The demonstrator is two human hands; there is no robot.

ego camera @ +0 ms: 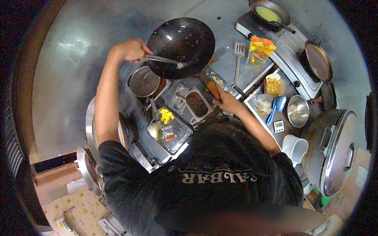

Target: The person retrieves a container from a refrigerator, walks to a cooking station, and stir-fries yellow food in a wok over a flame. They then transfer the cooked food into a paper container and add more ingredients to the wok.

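Observation:
My left hand [133, 51] grips a pair of metal tongs [161, 59], whose tips reach inside a black wok [183, 41]. At the tips is a small whitish piece [179, 65], too blurred to name. The wok is tilted, its inner face towards me, and a few food bits stick to its dark surface. My right hand [229, 101] is closed around the wok's wooden handle [213, 90]. Below the wok's left side sits a round pan with a mesh strainer [144, 81]. Nearer me, a rectangular metal container [198, 103] holds something dark brown.
A clear-lidded box [180, 138] near my body carries yellow pieces [166, 116] and packets. Right of the wok are a slotted turner [239, 50], an oil pouch [260, 51] and a gas stove [291, 56] with pans. A steel bowl [298, 110] and large lidded pot [339, 153] stand further right.

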